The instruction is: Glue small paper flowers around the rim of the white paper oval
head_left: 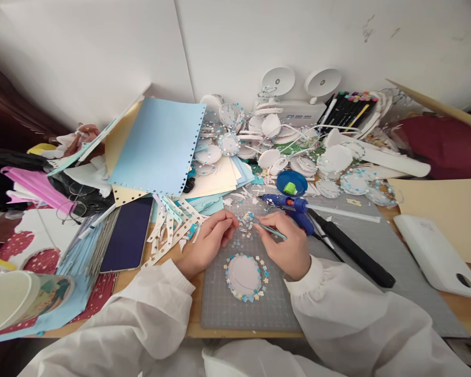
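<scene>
My right hand [286, 245] is closed on thin metal tweezers [272, 230], whose tips point left at a pile of small white and blue paper stars [245, 222]. Left of that pile, my left hand [214, 236] has its fingers curled together; whatever they may hold is too small to make out. Between and below both hands, a white oval disc [244, 276] ringed with blue, white and cream stars lies on the grey cutting mat [220, 314]. A few loose stars [239, 242] are scattered just above it.
A blue glue gun [298, 212] and a black tool [353, 251] lie right of my hands. Behind are heaped white discs [270, 125], a blue lid [291, 183] and blue paper [160, 146]. A phone [126, 235], paper strips [175, 230] and a cup [11, 298] stand leftward.
</scene>
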A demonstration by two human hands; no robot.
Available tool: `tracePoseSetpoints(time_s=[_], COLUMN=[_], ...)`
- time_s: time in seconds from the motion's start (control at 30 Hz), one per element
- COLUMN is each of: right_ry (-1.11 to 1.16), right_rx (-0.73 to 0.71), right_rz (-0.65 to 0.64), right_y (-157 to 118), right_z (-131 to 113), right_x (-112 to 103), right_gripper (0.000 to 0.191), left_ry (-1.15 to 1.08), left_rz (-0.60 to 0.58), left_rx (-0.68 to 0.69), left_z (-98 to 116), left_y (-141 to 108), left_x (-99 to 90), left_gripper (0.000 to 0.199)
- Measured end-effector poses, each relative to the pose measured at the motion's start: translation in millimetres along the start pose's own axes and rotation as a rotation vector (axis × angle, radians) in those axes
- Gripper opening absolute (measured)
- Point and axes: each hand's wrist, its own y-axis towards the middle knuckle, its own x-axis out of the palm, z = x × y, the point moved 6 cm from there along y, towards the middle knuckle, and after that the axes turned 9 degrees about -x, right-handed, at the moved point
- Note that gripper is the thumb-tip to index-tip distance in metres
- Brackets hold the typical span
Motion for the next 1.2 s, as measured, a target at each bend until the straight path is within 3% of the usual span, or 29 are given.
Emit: tracePoseSetpoints(time_s=[0.3,0.6,0.93,1.2], right_ry=[0.012,-0.001,0.124,0.418], right_rx=[0.049,0.138,0.063,0.188], right_rz=[-0.078,-0.077,0.115,0.197], right_y=[-0.8,-0.3,0.7,2.9], right_z=[7.5,10.1,1.8,3.1], right_x=[8.8,6.9,-2.3,-7.7], right_gripper=[0.007,0.003,0.008,0.009], left_ry=[0.026,0.041,0.108,0.114], left_rz=[0.006,0.01,0.032,0.097], left_rx=[-0.012,-0.02,-0.034,-0.005], left_z=[3.0,3.6,5.4,4.7], left_y=[-1.1,-1.1,-3.8,-2.7], left_x=[1.4,2.5,3.2,0.4], left_gripper=[0.019,0.02,0.021,0.019])
